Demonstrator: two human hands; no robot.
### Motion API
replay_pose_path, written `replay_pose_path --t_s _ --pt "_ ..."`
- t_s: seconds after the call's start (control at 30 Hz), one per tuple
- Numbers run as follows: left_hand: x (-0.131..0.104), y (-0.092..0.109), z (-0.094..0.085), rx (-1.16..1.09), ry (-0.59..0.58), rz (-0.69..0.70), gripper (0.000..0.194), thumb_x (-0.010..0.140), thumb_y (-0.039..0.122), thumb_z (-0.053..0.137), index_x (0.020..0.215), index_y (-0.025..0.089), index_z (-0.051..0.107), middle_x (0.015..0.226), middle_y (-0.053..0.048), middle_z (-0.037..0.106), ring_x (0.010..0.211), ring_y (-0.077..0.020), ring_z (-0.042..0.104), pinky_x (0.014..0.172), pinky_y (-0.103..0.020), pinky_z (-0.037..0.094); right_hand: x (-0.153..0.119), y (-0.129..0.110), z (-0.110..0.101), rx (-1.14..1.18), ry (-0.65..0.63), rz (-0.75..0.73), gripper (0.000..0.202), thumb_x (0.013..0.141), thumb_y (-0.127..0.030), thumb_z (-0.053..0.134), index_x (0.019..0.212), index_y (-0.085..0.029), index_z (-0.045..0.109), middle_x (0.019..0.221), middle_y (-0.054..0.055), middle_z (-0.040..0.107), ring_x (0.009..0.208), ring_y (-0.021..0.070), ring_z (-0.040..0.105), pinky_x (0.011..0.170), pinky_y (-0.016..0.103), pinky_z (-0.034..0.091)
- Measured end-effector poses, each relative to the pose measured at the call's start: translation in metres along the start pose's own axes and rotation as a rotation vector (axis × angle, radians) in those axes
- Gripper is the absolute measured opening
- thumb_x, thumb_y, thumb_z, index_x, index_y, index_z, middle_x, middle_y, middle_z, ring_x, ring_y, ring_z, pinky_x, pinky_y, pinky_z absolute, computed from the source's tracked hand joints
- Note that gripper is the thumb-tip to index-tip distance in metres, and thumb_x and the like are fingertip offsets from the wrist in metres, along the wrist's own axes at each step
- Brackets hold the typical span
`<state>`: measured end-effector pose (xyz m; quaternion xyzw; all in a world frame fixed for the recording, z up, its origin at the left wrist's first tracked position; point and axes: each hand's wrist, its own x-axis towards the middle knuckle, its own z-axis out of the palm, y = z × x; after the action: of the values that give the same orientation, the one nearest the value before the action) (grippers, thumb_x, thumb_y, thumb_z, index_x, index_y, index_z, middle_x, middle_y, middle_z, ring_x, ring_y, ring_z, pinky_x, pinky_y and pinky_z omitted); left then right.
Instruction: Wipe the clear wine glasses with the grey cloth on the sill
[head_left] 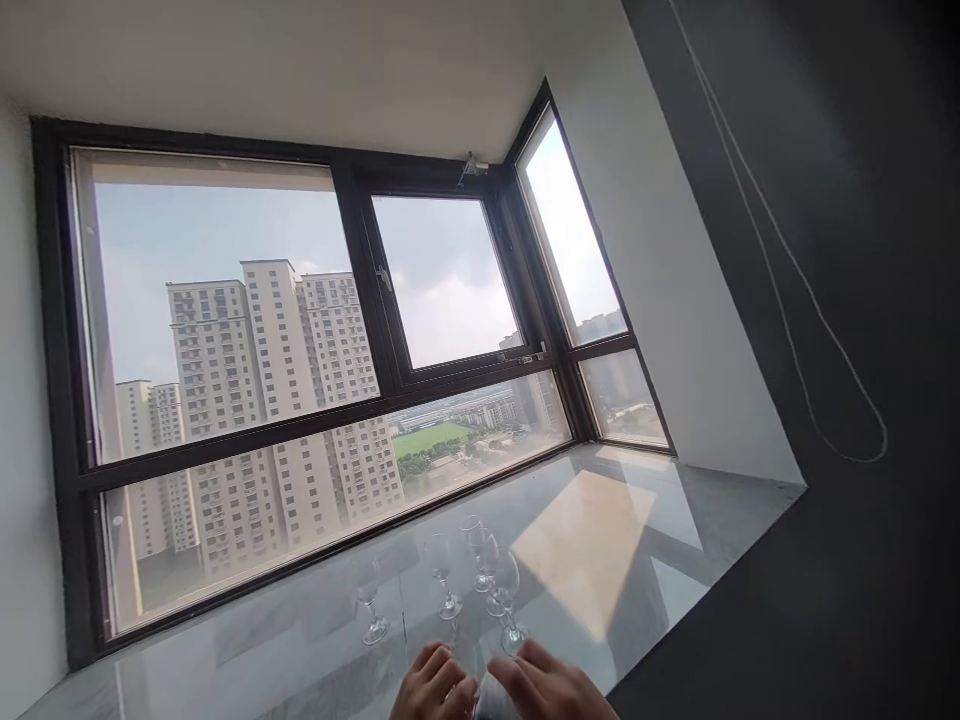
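At the bottom of the head view, my left hand (435, 685) and my right hand (551, 685) are side by side with curled fingers. Between them shows a clear, rounded piece that looks like a glass (493, 697); its lower part is cut off by the frame edge. Just beyond my hands, several clear stemmed glasses stand upright on the glossy grey windowsill (300, 650). One stemmed glass (373, 628) stands apart on the left, another (448, 604) is nearer the middle. The rest cluster on the right, the closest glass (514, 636) being just past my right fingers.
A dark-framed window (240, 435) rises behind the sill, with a hinged pane (450, 280) and a narrow side pane (574, 230). A looped white cord (806, 280) hangs at the right by a dark wall. Sunlight lies on the sill's right part.
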<state>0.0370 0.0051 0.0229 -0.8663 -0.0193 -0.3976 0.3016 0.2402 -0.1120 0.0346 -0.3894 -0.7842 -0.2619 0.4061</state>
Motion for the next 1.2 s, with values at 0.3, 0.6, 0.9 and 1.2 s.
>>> replay_pose_path --t_s 0.3,0.6,0.9,1.2 --pt "-0.030 0.000 0.014 -0.231 -0.172 -0.420 0.026 0.101 0.032 0.040 0.084 0.023 0.058 0.064 0.002 0.065 0.053 -0.0111 0.062 0.051 -0.020 0.045 -0.012 0.006 -0.021 0.368 -0.330 0.483 0.071 0.066 0.004 0.056 0.132 -0.019 0.044 0.113 0.013 0.070 0.102 0.0241 0.071 0.084 0.030 0.056" --pt "-0.012 0.009 -0.001 -0.079 -0.233 -0.243 0.014 0.094 0.024 0.051 0.082 0.023 0.056 0.067 0.000 0.064 0.062 -0.0165 0.061 0.057 -0.026 0.045 0.004 -0.010 -0.048 0.467 -0.130 0.520 0.080 0.060 0.008 0.049 0.133 -0.023 0.040 0.119 0.009 0.068 0.110 0.0202 0.066 0.093 0.029 0.051" --pt "-0.014 0.011 -0.002 -0.117 -0.201 -0.327 0.013 0.089 0.013 0.049 0.084 0.024 0.056 0.068 0.001 0.063 0.061 -0.0156 0.059 0.056 -0.024 0.042 -0.012 -0.006 -0.047 0.395 -0.163 0.534 0.083 0.060 0.010 0.048 0.134 -0.026 0.036 0.111 0.008 0.068 0.102 0.0211 0.068 0.089 0.030 0.052" --pt "-0.005 0.018 -0.002 -0.125 -0.201 -0.278 0.017 0.091 0.017 0.047 0.079 0.023 0.057 0.065 -0.001 0.062 0.060 -0.0156 0.058 0.057 -0.025 0.044 -0.013 -0.015 -0.019 0.433 -0.185 0.530 0.085 0.058 0.006 0.053 0.134 -0.027 0.032 0.106 0.005 0.070 0.098 0.0197 0.069 0.084 0.025 0.052"
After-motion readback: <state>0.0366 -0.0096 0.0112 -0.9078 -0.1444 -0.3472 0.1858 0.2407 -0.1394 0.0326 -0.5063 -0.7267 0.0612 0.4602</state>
